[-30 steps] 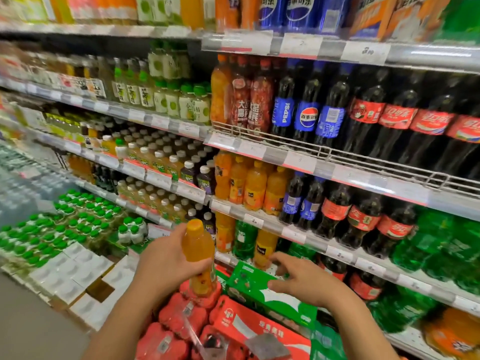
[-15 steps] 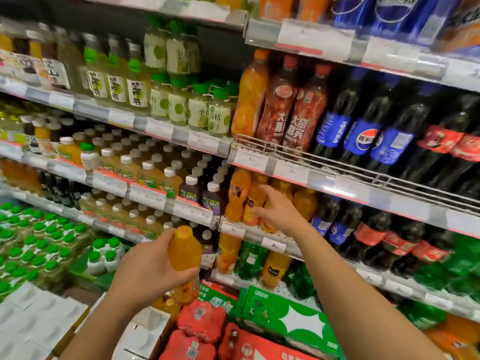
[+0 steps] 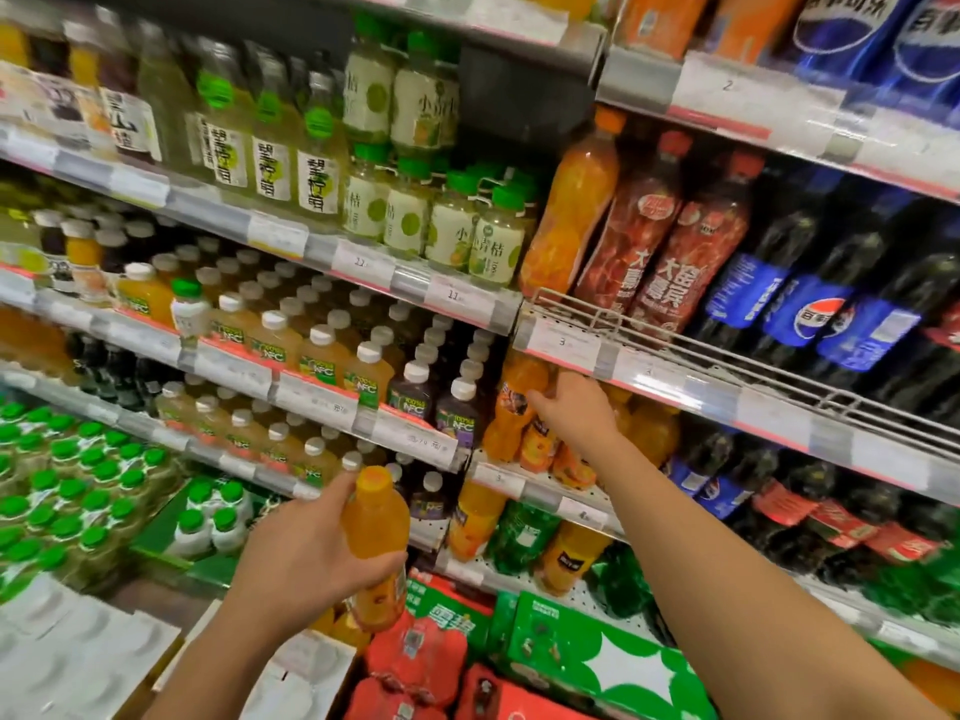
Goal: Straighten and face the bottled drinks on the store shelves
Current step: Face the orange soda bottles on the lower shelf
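Observation:
My left hand [image 3: 306,558] grips an orange juice bottle [image 3: 375,532] with an orange cap, upright, in front of the lower shelves. My right hand [image 3: 571,407] reaches up into the row of orange soda bottles [image 3: 511,407] on the middle shelf, just under the price rail [image 3: 649,376]. Its thumb lies against the leftmost bottle. Its fingers curl round the upper part of the bottle beside it [image 3: 540,444] and are partly hidden by the rail.
Cola bottles [image 3: 831,314] fill the shelves to the right. White-capped juice bottles [image 3: 322,350] and green-capped tea bottles [image 3: 410,220] fill those to the left. Red [image 3: 415,662] and green drink packs [image 3: 597,662] are stacked below, with shrink-wrapped green-capped bottles [image 3: 67,491] at lower left.
My right hand rose from the green pack up to the orange bottles on the middle shelf and has reached further in. My left hand kept hold of the orange juice bottle and lifted it slightly.

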A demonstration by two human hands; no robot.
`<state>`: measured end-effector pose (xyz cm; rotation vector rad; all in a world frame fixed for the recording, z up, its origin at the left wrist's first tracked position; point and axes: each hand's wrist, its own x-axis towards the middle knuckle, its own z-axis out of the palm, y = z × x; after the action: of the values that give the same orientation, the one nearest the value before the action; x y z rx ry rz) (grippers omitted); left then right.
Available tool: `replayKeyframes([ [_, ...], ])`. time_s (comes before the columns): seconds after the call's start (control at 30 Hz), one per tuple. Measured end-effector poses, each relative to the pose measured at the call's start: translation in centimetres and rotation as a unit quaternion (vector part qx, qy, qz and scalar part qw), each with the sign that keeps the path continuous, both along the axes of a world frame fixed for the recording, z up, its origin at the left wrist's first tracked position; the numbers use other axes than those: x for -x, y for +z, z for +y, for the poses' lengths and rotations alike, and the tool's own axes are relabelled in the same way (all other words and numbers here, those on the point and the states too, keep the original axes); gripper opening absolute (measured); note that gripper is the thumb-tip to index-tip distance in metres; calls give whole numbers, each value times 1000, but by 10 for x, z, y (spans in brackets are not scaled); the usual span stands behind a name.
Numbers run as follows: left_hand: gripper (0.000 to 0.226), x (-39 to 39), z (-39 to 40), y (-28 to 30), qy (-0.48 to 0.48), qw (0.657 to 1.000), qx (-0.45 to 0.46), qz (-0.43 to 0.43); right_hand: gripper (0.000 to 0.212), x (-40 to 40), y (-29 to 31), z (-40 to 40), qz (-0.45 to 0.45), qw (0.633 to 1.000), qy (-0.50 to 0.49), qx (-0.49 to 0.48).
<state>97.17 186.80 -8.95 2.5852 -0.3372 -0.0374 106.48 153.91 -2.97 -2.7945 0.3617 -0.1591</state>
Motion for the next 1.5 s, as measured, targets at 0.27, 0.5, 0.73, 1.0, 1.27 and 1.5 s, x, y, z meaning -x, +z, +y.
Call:
replayKeyframes([
  [0.27, 94, -10, 4, 3, -5, 1000, 18, -11, 45, -21, -4, 7, -3, 995, -41, -90],
  [0.5, 95, -13, 7, -9, -11, 999, 22, -29, 46, -28, -4, 14, 8, 949, -120, -292],
  [0.73, 91, -5, 5, -11, -2, 1000, 11, -8, 59, -18, -13, 19, 27, 992, -104, -64],
  [1.0, 77, 3, -12, -2, -12, 1000, 0, 4, 54, 35, -44, 24, -90, 996, -10, 1],
  [1.27, 92, 5, -27, 0, -5, 1000, 19, -6, 47, 106, -45, -2, -199, 957, -75, -196],
  [1.5, 55, 5, -67, 9, -16, 993, 112, -32, 28, 168, -56, -32, -219, 912, -104, -330],
])
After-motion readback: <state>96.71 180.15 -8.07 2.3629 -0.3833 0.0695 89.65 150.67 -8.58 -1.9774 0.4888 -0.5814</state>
